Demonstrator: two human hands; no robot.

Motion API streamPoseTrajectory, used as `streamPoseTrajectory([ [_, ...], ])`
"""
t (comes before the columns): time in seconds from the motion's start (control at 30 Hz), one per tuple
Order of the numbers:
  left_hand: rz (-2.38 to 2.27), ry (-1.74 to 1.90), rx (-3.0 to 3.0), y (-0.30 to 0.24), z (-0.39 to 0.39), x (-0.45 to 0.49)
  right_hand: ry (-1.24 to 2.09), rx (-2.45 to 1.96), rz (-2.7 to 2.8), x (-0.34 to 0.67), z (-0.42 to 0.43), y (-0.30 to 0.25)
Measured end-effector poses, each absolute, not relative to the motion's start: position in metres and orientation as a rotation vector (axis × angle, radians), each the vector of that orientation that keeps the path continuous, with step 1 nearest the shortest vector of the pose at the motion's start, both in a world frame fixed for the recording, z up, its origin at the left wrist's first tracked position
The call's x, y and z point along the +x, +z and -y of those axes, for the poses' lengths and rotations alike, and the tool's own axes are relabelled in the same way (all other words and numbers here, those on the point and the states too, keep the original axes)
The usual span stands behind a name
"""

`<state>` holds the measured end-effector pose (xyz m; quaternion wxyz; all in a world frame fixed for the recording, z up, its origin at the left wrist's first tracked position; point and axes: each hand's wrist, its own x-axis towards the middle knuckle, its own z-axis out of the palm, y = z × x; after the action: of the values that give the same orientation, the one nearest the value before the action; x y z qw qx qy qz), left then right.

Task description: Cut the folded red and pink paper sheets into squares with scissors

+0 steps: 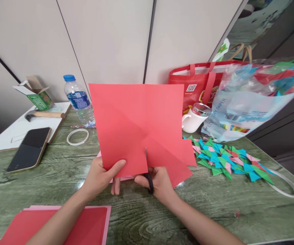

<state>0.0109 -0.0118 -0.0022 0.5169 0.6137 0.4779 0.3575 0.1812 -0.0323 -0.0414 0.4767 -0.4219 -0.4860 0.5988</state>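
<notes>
A large sheet of red paper (139, 115) stands tilted up in front of me, its lower left corner pinched in my left hand (103, 173). My right hand (159, 183) is closed round the black handles of a pair of scissors (150, 183). Their blade shows in a slit running up from the sheet's lower edge, and the paper right of the cut hangs askew. Another red paper piece (189, 152) shows at the sheet's right edge. Below my left forearm lies a stack of red and pink paper (85, 224).
Folded paper pieces (220, 158) lie at right by a white ring (293, 185). Behind stand a white mug (194, 120), a plastic bag (251, 112) and a red tote bag (177, 88). Left are a water bottle (79, 102), tape ring (78, 136), phone (29, 149), hammer (47, 115) and carton (38, 97).
</notes>
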Motion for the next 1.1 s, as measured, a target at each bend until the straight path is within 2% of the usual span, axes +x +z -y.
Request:
streamPoseTrajectory([
  [1.1, -1.091, 0.897, 1.527, -0.0025, 0.0067, 0.0075, 1.388, -1.208, 1.202, 0.1833, 0.0318, -0.0429],
])
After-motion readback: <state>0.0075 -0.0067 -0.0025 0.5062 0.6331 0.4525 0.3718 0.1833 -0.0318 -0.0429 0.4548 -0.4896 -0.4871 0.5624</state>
